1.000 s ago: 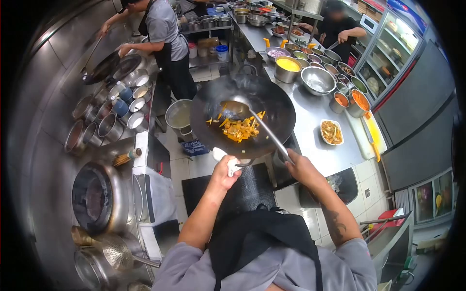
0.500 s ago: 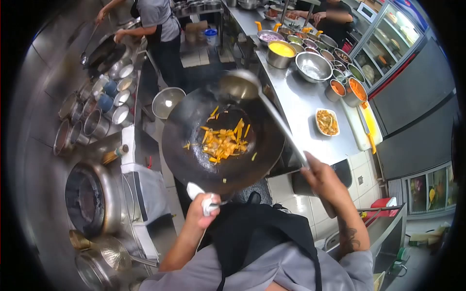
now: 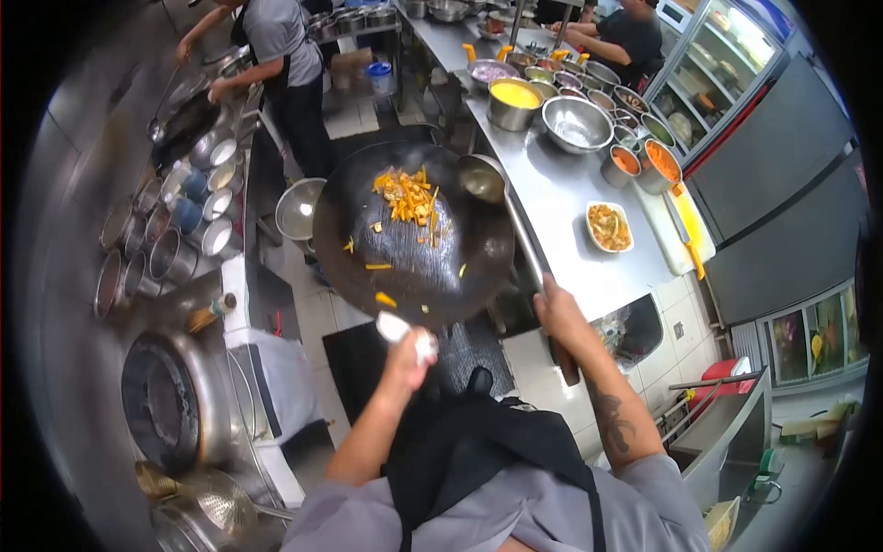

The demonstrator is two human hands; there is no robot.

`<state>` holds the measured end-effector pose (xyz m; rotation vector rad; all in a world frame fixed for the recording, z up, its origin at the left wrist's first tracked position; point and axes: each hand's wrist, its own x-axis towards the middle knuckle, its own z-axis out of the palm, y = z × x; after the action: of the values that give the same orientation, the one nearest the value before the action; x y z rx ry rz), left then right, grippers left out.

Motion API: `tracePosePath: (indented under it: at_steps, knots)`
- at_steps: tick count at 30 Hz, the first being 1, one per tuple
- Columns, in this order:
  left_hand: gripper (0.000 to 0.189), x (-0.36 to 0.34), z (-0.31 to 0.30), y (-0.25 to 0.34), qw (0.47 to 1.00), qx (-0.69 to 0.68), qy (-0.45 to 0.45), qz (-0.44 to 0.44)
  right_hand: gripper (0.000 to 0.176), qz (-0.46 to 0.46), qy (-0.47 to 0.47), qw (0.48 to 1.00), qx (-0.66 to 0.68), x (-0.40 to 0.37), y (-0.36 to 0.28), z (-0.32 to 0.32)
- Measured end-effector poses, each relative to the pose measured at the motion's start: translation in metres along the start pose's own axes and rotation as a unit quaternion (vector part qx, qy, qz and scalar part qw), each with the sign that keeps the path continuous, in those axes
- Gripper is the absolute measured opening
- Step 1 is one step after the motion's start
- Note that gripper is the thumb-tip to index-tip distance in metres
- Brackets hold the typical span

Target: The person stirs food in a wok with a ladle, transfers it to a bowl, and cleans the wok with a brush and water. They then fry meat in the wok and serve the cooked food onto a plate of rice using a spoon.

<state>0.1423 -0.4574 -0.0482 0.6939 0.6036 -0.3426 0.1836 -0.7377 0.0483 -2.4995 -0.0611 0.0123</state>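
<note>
My left hand (image 3: 405,363) is closed around a folded white cloth (image 3: 394,327) at the near rim of a large dark wok (image 3: 409,264). Orange-yellow strips and pale pieces of food (image 3: 407,196) lie bunched toward the wok's far side, with a few stray bits nearer me. In my right hand (image 3: 563,317) is the long handle of a metal ladle (image 3: 482,180). Its bowl rests inside the wok's right edge, apart from the food pile.
A steel counter (image 3: 561,248) on the right bears a white dish of food (image 3: 609,227), a yellow-handled knife (image 3: 685,230), a steel bowl (image 3: 578,124) and several ingredient pots. At left are seasoning pots (image 3: 221,237) and another wok (image 3: 164,400). A co-worker (image 3: 285,64) stands farther ahead.
The food has slid to the far side of the wok, leaving scattered pieces behind. The ladle has come lower at the wok's right side, and my right hand has moved left.
</note>
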Motion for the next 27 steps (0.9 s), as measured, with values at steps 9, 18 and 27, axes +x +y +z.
tracePosePath:
  at_steps: [9, 18, 27]
  knots:
    - [0.007, 0.022, 0.004, 0.019, 0.983, -0.118, -0.105, -0.097, 0.018, 0.355, -0.294, 0.577, 0.674, -0.017, -0.064, 0.029]
    - [0.01, -0.009, -0.013, 0.017, 0.978, -0.109, -0.119, -0.132, 0.028, 0.361, -0.31, 0.483, 0.735, -0.058, -0.026, -0.02]
    - [0.01, -0.039, -0.022, 0.005, 0.981, 0.171, 0.009, 0.088, 0.026, 0.323, -0.208, 0.813, 0.438, -0.06, -0.042, -0.059]
